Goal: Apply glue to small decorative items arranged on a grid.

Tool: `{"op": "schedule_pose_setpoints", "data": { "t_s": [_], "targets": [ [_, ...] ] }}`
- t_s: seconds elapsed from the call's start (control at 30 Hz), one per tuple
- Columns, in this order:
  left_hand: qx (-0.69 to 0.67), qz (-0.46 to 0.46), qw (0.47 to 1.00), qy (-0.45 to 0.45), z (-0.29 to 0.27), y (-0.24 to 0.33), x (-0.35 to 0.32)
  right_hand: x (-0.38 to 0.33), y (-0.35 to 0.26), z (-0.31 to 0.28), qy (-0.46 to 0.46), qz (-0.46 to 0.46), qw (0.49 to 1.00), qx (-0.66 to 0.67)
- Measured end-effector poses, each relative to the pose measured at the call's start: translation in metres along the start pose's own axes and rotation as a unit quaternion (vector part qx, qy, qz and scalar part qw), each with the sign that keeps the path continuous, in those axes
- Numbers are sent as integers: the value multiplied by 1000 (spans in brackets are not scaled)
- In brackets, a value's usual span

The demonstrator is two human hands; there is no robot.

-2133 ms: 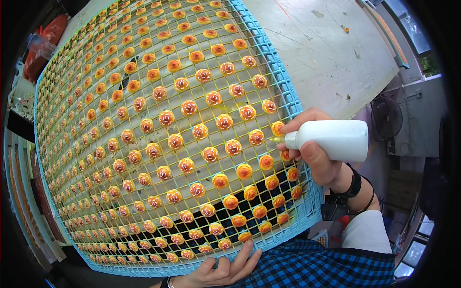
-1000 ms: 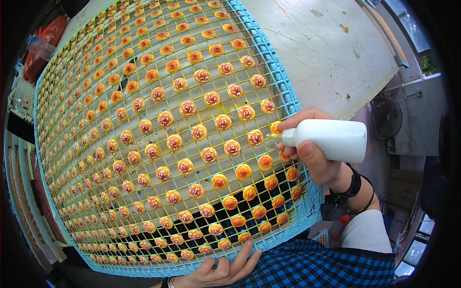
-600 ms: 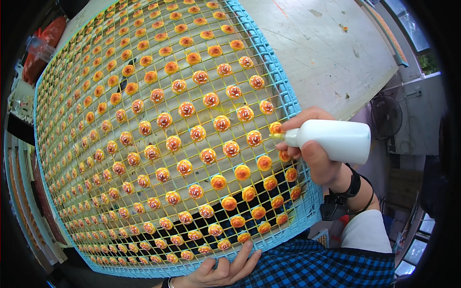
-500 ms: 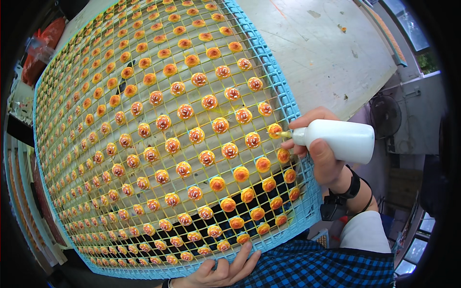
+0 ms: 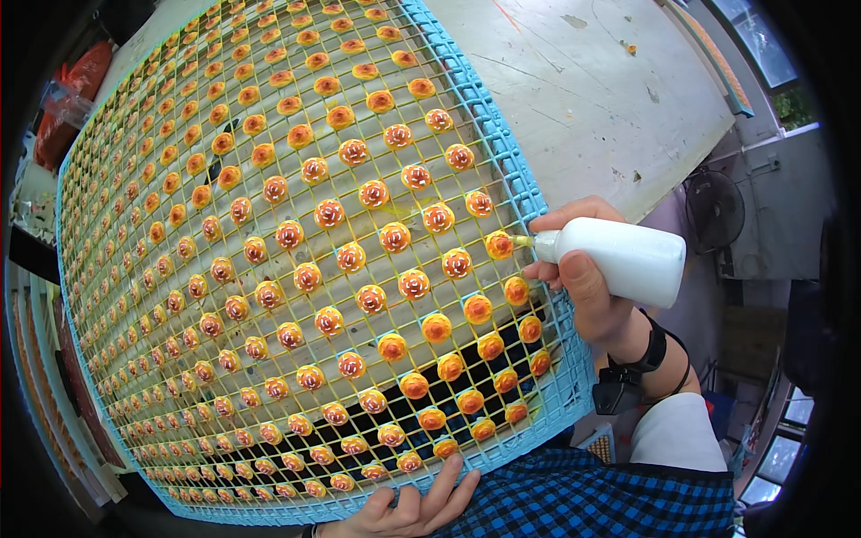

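My right hand (image 5: 599, 300) is wrapped round a white squeeze bottle (image 5: 632, 260), held sideways with its thin nozzle pointing left. The nozzle tip is at the right side of a small yellow-orange rose-shaped piece (image 5: 499, 245); whether it touches is too small to tell. Many such pieces sit in rows on the yellow mesh of a large light-blue plastic tray (image 5: 480, 103). Those farther left and in the middle bear white dashes; others, such as an orange piece (image 5: 436, 328) near the front right, show none. My left hand (image 5: 414, 508) has its fingers curled over the tray's near rim, its thumb hidden.
The tray lies partly on a worn pale table (image 5: 592, 99), its near part over my blue checked clothing (image 5: 556, 493). A dark fan (image 5: 715, 208) stands beyond at the right. Red bags (image 5: 79, 90) lie far left, near stacked tray edges (image 5: 49, 386).
The tray, bottle and both hands appear slightly farther left in view, along with the surroundings. The nozzle stays at the same rose-shaped piece, and both hands keep their hold.
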State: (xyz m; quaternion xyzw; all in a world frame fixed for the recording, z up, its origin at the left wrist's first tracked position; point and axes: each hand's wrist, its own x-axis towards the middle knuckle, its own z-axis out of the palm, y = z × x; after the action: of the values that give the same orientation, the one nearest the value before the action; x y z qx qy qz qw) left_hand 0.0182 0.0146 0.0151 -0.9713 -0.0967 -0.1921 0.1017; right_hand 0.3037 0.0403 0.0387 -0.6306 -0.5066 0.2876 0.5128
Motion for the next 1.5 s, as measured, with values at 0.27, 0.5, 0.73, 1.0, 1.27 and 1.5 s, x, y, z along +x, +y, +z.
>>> {"op": "schedule_pose_setpoints", "data": {
  "t_s": [0.27, 0.5, 0.73, 1.0, 1.27, 1.5],
  "targets": [
    [1, -2, 1000, -3, -1, 1, 0, 2, 0, 4, 14, -2, 999, -40],
    [-3, -5, 1000, -8, -2, 1, -1, 2, 1, 4, 8, -17, 999, -43],
    [-7, -5, 1000, -4, -1, 1, -2, 2, 0, 3, 1, -4, 1000, -27],
    [-22, -10, 1000, 3, 0, 1, -1, -2, 3, 0, -9, -16, 999, -29],
    [-23, -10, 1000, 0, -1, 0, -1, -2, -2, 3, -6, 9, 1000, -14],
    [-26, -11, 1000, 2, 0, 1, -1, -4, 0, 3, -4, 15, 1000, -11]
  ]
}}
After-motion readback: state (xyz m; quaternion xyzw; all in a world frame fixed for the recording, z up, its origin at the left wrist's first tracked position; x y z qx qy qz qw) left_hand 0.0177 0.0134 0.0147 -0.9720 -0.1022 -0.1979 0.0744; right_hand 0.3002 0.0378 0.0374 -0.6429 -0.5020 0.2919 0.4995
